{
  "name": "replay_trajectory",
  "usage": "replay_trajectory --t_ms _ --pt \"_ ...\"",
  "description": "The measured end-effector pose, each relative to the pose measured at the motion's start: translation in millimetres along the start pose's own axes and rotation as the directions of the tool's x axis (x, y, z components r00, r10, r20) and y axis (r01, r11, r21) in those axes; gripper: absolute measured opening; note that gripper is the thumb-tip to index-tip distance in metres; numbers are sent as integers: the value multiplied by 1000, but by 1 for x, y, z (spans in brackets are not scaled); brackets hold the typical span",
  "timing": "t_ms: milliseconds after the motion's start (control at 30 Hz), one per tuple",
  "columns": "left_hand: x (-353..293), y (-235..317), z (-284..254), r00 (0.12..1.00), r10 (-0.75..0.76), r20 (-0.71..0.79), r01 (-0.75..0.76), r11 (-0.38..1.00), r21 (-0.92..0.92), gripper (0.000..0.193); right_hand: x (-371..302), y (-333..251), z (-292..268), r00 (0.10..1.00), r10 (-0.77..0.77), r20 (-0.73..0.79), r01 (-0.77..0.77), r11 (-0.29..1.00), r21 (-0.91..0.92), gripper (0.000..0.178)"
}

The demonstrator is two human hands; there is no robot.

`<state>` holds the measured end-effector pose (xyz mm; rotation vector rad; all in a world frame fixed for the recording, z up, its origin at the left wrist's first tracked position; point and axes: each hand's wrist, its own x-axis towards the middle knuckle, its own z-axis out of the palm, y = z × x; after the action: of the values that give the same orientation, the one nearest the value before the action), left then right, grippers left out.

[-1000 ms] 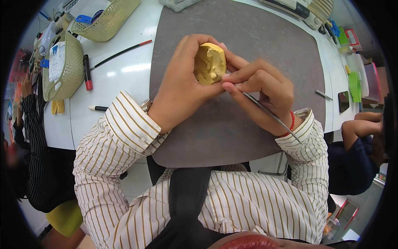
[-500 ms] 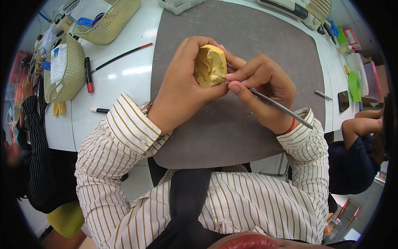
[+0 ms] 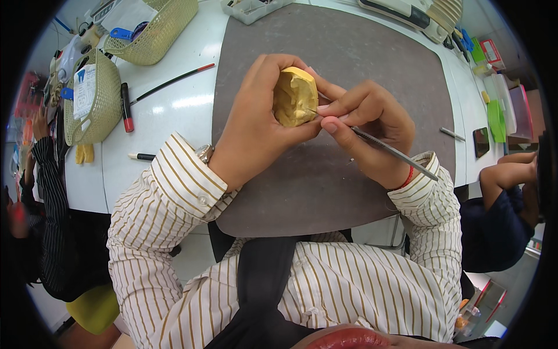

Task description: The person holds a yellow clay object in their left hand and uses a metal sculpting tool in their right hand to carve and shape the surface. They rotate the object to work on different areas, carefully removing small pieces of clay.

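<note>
A yellow plaster dental cast (image 3: 296,96) is raised above the grey mat, its hollowed, ridged face turned toward me. My left hand (image 3: 253,119) wraps round it from the left, thumb along its lower edge. In my right hand (image 3: 372,122) is a slim metal carving tool (image 3: 395,153), pinched like a pen. Its textured handle slants down to the right past my wrist. The thin tip meets the cast's lower right edge, close to my left thumb; whether it cuts in is too small to tell.
The grey mat (image 3: 290,198) covers the white table (image 3: 174,125). Two woven baskets (image 3: 96,119), a red-capped marker (image 3: 126,107) and a thin black rod (image 3: 171,81) lie left. A phone (image 3: 481,142) and a short metal piece (image 3: 452,134) lie right. Other people sit on both sides.
The cast has tipped slightly in my left hand and sits a little lower in view. The tool's tip stays at its right edge, with my right hand almost unmoved.
</note>
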<state>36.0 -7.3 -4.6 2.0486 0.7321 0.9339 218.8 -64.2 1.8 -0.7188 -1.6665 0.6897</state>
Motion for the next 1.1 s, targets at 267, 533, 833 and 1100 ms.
replay_trajectory --t_ms 267,533,833,1100 --pt "0 -1 1 1000 2 1 -2 999 -54 58 0 -1 -1 1000 -18 18 19 997 -70 16" --pt "0 1 0 1000 -1 3 1 1000 20 58 0 -1 1 998 -57 -21 52 982 -183 15" --pt "1 -1 1 999 32 -25 -31 999 12 58 1 -1 -1 999 -34 9 35 986 -160 15" --pt "1 2 5 997 -44 -62 36 992 -124 52 -1 4 2 999 -11 -47 10 1000 -20 15"
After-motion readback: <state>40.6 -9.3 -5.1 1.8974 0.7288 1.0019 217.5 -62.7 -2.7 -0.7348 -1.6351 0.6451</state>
